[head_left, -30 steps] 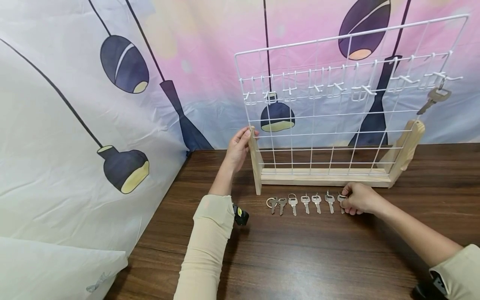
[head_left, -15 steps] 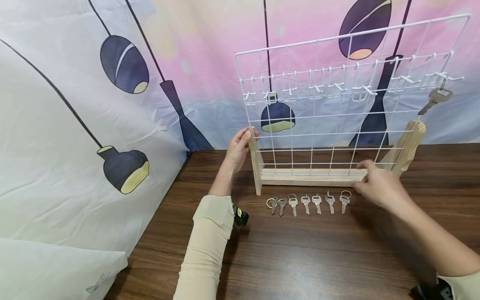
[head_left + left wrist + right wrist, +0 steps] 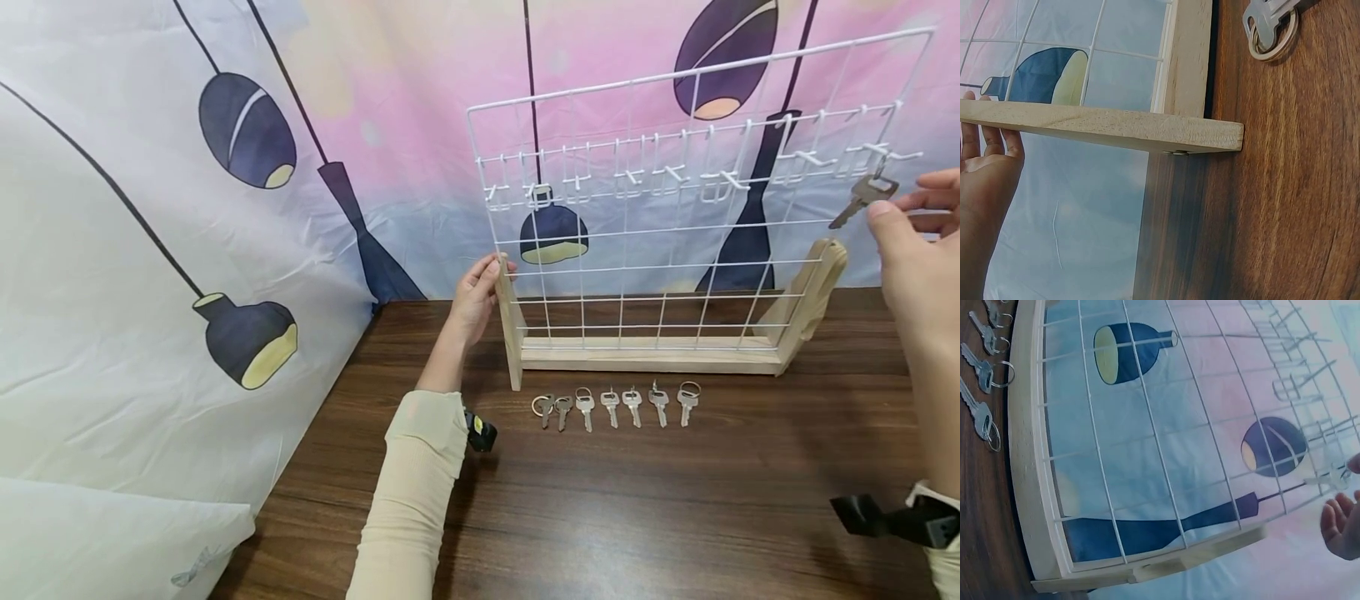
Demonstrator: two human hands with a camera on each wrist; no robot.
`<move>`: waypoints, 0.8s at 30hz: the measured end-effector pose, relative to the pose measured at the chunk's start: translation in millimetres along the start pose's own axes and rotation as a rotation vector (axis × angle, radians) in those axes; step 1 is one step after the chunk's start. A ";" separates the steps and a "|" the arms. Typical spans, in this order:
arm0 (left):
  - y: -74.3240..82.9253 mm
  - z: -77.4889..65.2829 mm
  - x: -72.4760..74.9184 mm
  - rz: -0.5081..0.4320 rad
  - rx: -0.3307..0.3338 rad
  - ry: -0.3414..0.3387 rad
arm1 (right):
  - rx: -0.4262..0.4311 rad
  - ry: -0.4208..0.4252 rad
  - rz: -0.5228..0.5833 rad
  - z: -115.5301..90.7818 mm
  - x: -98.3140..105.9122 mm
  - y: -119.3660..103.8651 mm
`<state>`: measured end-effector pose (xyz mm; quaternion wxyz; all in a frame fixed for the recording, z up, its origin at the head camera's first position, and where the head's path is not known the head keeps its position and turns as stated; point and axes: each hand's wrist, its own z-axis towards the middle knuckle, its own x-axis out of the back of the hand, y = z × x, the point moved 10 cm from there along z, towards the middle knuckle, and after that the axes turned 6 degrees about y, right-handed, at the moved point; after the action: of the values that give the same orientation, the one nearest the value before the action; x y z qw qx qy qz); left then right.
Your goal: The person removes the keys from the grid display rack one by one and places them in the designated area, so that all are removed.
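Note:
A white wire grid rack (image 3: 705,68) with a wooden base stands on the table. My left hand (image 3: 474,304) grips its left wooden upright (image 3: 512,333); in the left wrist view, fingers (image 3: 992,140) lie against that post. From the hook at the rack's far right hangs a silver key (image 3: 870,193) by its ring. Beside it is my right hand (image 3: 926,267), thumb and fingers spread apart, with the thumb tip at the key's edge; whether they touch is unclear. Several keys with rings, among them the rightmost key (image 3: 687,404), lie in a row before the base.
Several white hooks, such as one hook (image 3: 723,185), line the grid's upper part. The dark wooden table (image 3: 600,517) extends in front of the keys. A printed cloth (image 3: 360,125) hangs behind, and white fabric (image 3: 112,533) lies at the left.
My right hand has left the rightmost key of the row and risen right to the hanging key. The row key's ring now shows fully. My left hand stays on the upright.

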<state>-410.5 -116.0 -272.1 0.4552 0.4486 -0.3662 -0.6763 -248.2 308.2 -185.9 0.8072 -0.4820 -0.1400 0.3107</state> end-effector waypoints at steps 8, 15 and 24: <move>1.1 -1.4 -0.3 0.007 -0.004 -0.001 | -0.165 -0.246 0.628 7.3 -28.9 15.7; -0.3 0.2 0.5 0.010 0.003 0.002 | -0.199 -0.194 0.684 10.3 -26.3 17.3; -0.4 0.2 0.8 -0.014 -0.007 -0.002 | -0.156 -0.096 0.698 13.4 -16.2 12.8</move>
<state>-411.0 -116.6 -272.6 0.4516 0.4488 -0.3613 -0.6812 -272.4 311.5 -189.1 0.6057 -0.5459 -0.0280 0.5782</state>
